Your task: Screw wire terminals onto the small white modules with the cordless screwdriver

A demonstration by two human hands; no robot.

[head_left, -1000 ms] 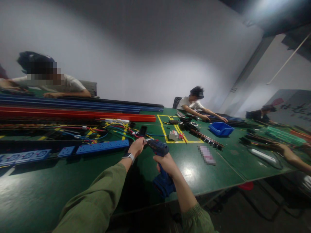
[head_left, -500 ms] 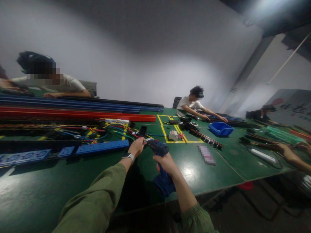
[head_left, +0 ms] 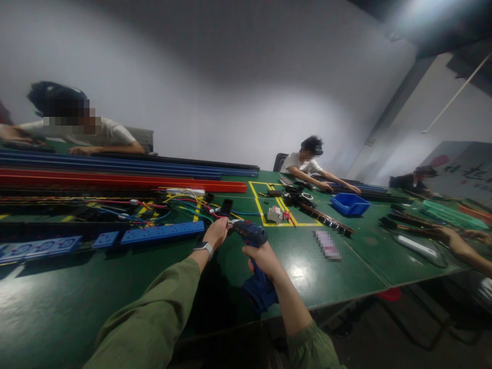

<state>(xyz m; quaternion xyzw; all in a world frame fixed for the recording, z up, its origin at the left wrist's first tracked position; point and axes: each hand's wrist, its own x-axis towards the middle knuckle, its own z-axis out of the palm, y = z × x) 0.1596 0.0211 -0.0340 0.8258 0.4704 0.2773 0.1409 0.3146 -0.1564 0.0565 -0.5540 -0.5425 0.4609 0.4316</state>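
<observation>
My right hand (head_left: pixel 263 257) is wrapped round the handle of a blue cordless drill (head_left: pixel 251 233), whose nose points left and away from me. Close to the drill's tip, my left hand (head_left: pixel 216 233) has its fingers closed; what they hold is too small and hidden to make out. A small black box-like part (head_left: pixel 226 207) stands just beyond those fingers, and I cannot tell whether they touch it. Coloured wires (head_left: pixel 188 202) run to the left of it. A blue socket strip (head_left: pixel 161 233) lies left of my left hand.
Red channel lengths (head_left: pixel 184 184) and blue ones (head_left: pixel 161 166) lie along the back left. Farther right are small breakers (head_left: pixel 274 214) inside yellow tape, a busbar strip (head_left: pixel 326 219), a blue bin (head_left: pixel 349 204) and a blurred flat rectangle (head_left: pixel 326 246). Other people work around the green table (head_left: pixel 307 287).
</observation>
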